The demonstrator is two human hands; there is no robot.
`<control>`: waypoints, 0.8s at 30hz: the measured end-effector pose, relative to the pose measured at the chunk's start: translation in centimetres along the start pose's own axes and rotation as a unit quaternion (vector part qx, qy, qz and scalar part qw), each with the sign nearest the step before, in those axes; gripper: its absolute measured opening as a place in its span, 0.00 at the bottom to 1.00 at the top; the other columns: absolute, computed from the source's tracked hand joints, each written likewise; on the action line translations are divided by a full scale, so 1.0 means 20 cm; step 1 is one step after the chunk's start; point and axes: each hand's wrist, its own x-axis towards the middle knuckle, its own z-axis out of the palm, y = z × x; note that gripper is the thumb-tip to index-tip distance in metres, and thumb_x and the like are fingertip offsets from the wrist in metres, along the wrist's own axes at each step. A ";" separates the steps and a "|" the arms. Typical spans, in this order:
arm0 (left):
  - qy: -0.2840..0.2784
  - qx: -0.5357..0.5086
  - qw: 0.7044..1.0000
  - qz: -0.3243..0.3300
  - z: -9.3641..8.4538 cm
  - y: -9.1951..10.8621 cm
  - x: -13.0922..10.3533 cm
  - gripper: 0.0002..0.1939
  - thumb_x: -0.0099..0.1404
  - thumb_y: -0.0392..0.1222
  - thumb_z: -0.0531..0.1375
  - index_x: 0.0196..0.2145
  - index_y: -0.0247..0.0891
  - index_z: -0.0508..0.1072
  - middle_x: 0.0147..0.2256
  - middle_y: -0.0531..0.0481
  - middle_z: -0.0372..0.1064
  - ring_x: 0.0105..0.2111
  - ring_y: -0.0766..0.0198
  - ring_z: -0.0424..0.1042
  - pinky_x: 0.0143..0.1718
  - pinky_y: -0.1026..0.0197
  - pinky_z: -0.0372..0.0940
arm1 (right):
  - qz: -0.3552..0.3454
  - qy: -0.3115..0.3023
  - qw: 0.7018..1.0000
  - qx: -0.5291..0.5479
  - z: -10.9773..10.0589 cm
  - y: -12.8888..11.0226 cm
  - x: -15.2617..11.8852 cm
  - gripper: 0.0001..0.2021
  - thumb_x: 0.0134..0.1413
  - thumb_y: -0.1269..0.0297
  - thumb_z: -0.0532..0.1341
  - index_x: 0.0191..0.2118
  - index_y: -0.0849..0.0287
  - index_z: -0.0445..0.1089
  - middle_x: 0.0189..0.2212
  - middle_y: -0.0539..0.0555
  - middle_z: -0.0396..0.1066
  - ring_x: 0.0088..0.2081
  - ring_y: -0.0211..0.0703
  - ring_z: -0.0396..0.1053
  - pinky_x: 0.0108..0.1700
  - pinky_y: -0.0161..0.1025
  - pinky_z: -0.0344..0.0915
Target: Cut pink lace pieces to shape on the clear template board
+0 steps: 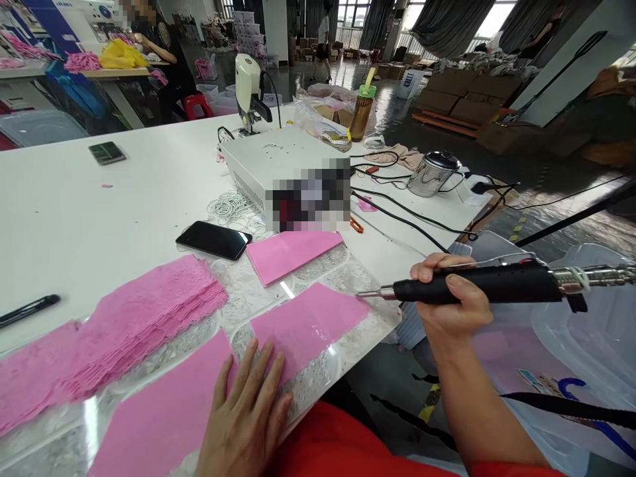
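My right hand (454, 291) is wrapped round a black handheld tool (497, 283). The tool's thin metal tip is at the right corner of a flat pink piece (313, 324) on a marbled mat (352, 271). My left hand (248, 397) lies flat with fingers spread, its fingertips on the lower left edge of that piece and beside a second pink piece (163, 411). A stack of pink lace-edged fabric (149, 318) lies at the left. Behind the worked piece is a pile of pink sheets (293, 252).
A grey box (288, 159) stands behind the pink sheets, cables (407, 215) running off its right. A black phone (214, 240), a pen (30, 310) and a glass pot (433, 174) are on the table. Plastic bins (586, 318) stand at the right. A person (163, 59) sits behind.
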 end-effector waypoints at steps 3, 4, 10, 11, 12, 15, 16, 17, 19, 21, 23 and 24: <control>-0.002 0.003 1.000 -0.002 0.00 0.00 0.00 0.22 0.68 0.41 0.56 0.58 0.36 0.65 0.55 0.41 0.68 0.65 0.52 0.52 0.66 0.47 0.43 | 0.000 0.000 1.000 -0.006 -0.02 -0.01 0.00 0.06 0.33 0.65 0.57 0.24 0.59 0.67 0.23 0.50 0.66 0.19 0.34 0.60 0.23 0.37 0.60; -0.002 0.002 1.000 -0.003 0.00 0.00 0.00 0.22 0.68 0.41 0.56 0.59 0.36 0.65 0.55 0.41 0.68 0.65 0.52 0.52 0.66 0.47 0.43 | -0.002 -0.005 1.000 -0.006 -0.02 -0.02 0.00 0.06 0.33 0.66 0.57 0.24 0.59 0.67 0.23 0.50 0.66 0.19 0.34 0.60 0.23 0.37 0.60; -0.008 0.005 1.000 0.008 -0.01 0.00 0.00 0.24 0.68 0.41 0.56 0.60 0.37 0.63 0.56 0.41 0.67 0.64 0.53 0.52 0.66 0.48 0.43 | 0.009 -0.013 1.000 0.000 0.01 -0.01 -0.02 0.06 0.33 0.67 0.57 0.24 0.59 0.68 0.23 0.49 0.67 0.19 0.34 0.62 0.22 0.37 0.61; -0.009 0.008 1.000 0.011 -0.01 -0.01 0.00 0.24 0.68 0.41 0.56 0.61 0.37 0.62 0.56 0.41 0.67 0.64 0.53 0.52 0.66 0.48 0.43 | 0.010 -0.015 1.000 -0.002 0.01 -0.01 -0.02 0.05 0.33 0.67 0.57 0.23 0.59 0.68 0.23 0.49 0.67 0.19 0.34 0.62 0.23 0.37 0.61; -0.009 0.010 1.000 0.013 -0.01 -0.01 0.00 0.25 0.68 0.41 0.56 0.61 0.37 0.62 0.56 0.41 0.67 0.64 0.53 0.52 0.66 0.48 0.43 | 0.010 -0.017 1.000 -0.006 0.01 -0.01 -0.02 0.05 0.33 0.67 0.57 0.23 0.59 0.68 0.22 0.49 0.67 0.19 0.34 0.62 0.23 0.37 0.61; -0.010 0.015 1.000 0.012 -0.01 -0.01 0.00 0.25 0.68 0.42 0.56 0.61 0.37 0.62 0.56 0.42 0.67 0.65 0.53 0.52 0.66 0.48 0.43 | 0.009 -0.026 1.000 -0.013 0.00 -0.01 -0.02 0.04 0.35 0.67 0.58 0.23 0.58 0.67 0.23 0.49 0.67 0.19 0.35 0.61 0.23 0.38 0.62; -0.009 0.016 1.000 0.012 -0.01 -0.01 0.00 0.24 0.68 0.41 0.56 0.61 0.37 0.62 0.55 0.42 0.68 0.65 0.53 0.52 0.66 0.48 0.43 | 0.008 -0.026 1.000 -0.011 0.00 -0.01 -0.01 0.04 0.35 0.67 0.58 0.23 0.59 0.67 0.23 0.50 0.67 0.19 0.35 0.62 0.23 0.38 0.62; -0.007 0.016 1.000 0.012 -0.01 -0.01 0.00 0.24 0.68 0.41 0.56 0.60 0.37 0.63 0.55 0.42 0.68 0.65 0.53 0.52 0.66 0.48 0.43 | 0.007 -0.023 1.000 -0.007 -0.01 -0.01 -0.01 0.04 0.34 0.66 0.58 0.23 0.59 0.67 0.23 0.50 0.67 0.19 0.35 0.62 0.23 0.38 0.61; -0.003 0.011 1.000 0.012 -0.01 0.00 0.00 0.22 0.68 0.40 0.56 0.59 0.36 0.65 0.54 0.41 0.69 0.64 0.53 0.52 0.66 0.48 0.43 | 0.003 -0.006 1.000 0.003 -0.02 -0.01 0.00 0.05 0.33 0.66 0.58 0.23 0.59 0.68 0.23 0.50 0.67 0.19 0.34 0.61 0.22 0.38 0.61; 0.004 0.001 1.000 0.007 -0.02 0.01 0.01 0.20 0.68 0.39 0.56 0.57 0.36 0.67 0.53 0.41 0.70 0.64 0.52 0.54 0.66 0.46 0.44 | -0.002 0.016 1.000 0.012 -0.04 -0.02 0.01 0.05 0.32 0.66 0.58 0.23 0.58 0.68 0.22 0.49 0.66 0.19 0.34 0.61 0.22 0.37 0.60; 0.010 -0.012 1.000 0.004 -0.03 0.02 0.01 0.18 0.68 0.38 0.56 0.54 0.36 0.69 0.53 0.41 0.70 0.63 0.52 0.56 0.65 0.45 0.45 | -0.006 0.028 1.000 0.012 -0.05 -0.03 0.01 0.05 0.32 0.66 0.58 0.22 0.59 0.68 0.22 0.49 0.65 0.19 0.34 0.60 0.22 0.37 0.59; 0.013 -0.017 1.000 0.003 -0.03 0.02 0.01 0.17 0.68 0.38 0.56 0.53 0.36 0.69 0.52 0.41 0.70 0.62 0.52 0.57 0.65 0.44 0.45 | -0.009 0.029 0.999 0.010 -0.06 -0.03 0.02 0.05 0.32 0.66 0.58 0.22 0.59 0.68 0.22 0.49 0.65 0.18 0.34 0.60 0.22 0.37 0.59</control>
